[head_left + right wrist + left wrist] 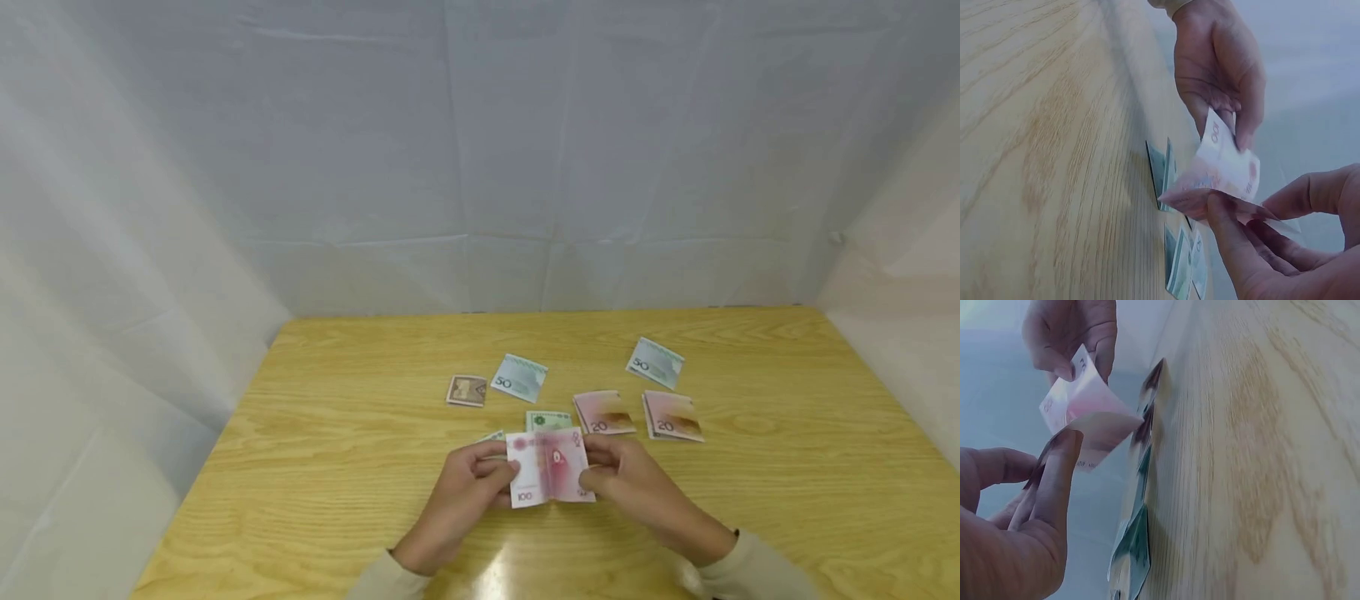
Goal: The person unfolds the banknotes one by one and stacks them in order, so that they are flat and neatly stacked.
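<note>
A pink 100 banknote (pixel 551 469) is spread between both hands above the near part of the table, with a fold crease down its middle. My left hand (pixel 467 490) pinches its left edge between thumb and fingers. Its right edge is pinched by my right hand (pixel 639 487). In the left wrist view the banknote (pixel 1094 403) bends into a V at the crease, held clear of the wood. Just behind it lies a folded green banknote (pixel 548 421), partly covered. Another green note (pixel 493 436) peeks out by the left fingers.
Folded notes lie farther back on the wooden table (pixel 337 467): a brownish one (pixel 467 391), a 50 note (pixel 519 377) and another 50 note (pixel 656 363). Two folded 20 notes, one nearer (pixel 604 413) and one at right (pixel 672 416), sit beyond the right hand. White sheeting (pixel 510 167) surrounds the table.
</note>
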Motion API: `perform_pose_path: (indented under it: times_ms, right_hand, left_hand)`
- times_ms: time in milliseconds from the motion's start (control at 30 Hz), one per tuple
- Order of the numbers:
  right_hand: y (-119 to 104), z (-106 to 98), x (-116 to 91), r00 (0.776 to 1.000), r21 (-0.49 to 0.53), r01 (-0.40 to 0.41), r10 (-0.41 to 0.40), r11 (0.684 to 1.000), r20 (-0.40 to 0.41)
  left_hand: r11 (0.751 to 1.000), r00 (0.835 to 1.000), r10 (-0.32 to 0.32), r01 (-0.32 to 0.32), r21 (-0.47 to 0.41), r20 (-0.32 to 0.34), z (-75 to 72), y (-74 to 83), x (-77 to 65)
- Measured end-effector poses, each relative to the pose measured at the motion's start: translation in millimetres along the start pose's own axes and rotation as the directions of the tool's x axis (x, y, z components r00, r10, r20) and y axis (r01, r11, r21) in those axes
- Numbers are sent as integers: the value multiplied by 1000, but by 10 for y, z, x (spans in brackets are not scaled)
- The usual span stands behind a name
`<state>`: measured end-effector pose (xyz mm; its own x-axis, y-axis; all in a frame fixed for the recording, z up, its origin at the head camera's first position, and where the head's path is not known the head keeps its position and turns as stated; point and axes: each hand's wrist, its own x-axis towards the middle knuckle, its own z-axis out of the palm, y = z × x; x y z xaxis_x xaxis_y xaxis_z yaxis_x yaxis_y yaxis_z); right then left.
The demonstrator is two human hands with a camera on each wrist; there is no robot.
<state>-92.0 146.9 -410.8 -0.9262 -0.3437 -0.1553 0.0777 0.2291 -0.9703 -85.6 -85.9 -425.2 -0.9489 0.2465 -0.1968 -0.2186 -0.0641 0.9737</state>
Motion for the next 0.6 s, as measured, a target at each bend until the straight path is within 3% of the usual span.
perform_pose_path:
  times_ms: [233, 433, 600]
  right_hand:
    - [56, -120, -31, 996, -12, -61, 60, 998, -70]
    - [80, -185, -49, 975, -101, -161, 142, 982, -172]
    - [139, -244, -50, 981, -93, -134, 118, 987, -155]
  left_hand:
    - [997, 999, 12, -9, 74, -47, -70, -13, -13]
    - [992, 998, 28, -22, 126, -49, -124, -40, -39]
    - [984, 999, 4, 4, 177, -47, -151, -53, -51]
